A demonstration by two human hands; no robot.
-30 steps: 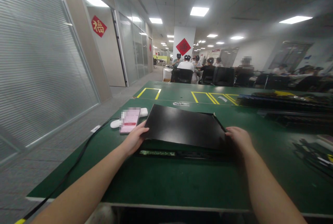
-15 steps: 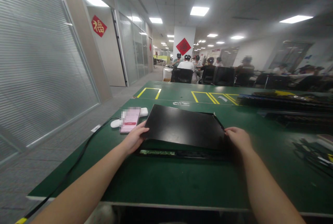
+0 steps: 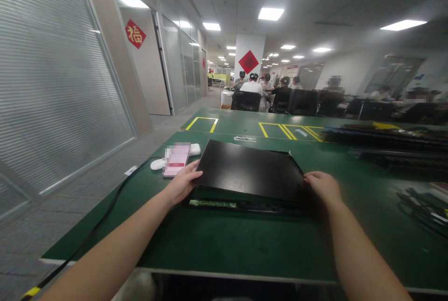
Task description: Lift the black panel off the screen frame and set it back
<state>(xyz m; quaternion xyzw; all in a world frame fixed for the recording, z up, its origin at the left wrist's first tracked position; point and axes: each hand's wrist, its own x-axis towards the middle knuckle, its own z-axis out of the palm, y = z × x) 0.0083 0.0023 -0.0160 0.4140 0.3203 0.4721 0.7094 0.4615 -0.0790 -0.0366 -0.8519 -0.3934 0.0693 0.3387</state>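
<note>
A flat black panel (image 3: 248, 169) lies tilted on the green table (image 3: 224, 240), its near edge raised over a dark strip with a green circuit board (image 3: 213, 204). My left hand (image 3: 182, 183) grips the panel's near left corner, thumb on top. On the near right corner sits my right hand (image 3: 324, 186), fingers curled round the edge.
A pink phone (image 3: 176, 159) and a white mouse-like object (image 3: 158, 164) lie left of the panel, with a black cable (image 3: 105, 212) trailing off the table. Dark stacked panels (image 3: 385, 135) and parts (image 3: 425, 203) fill the right side. Seated people (image 3: 252, 88) work at far tables.
Only the view has shifted slightly. Both hands stay on the panel's corners.
</note>
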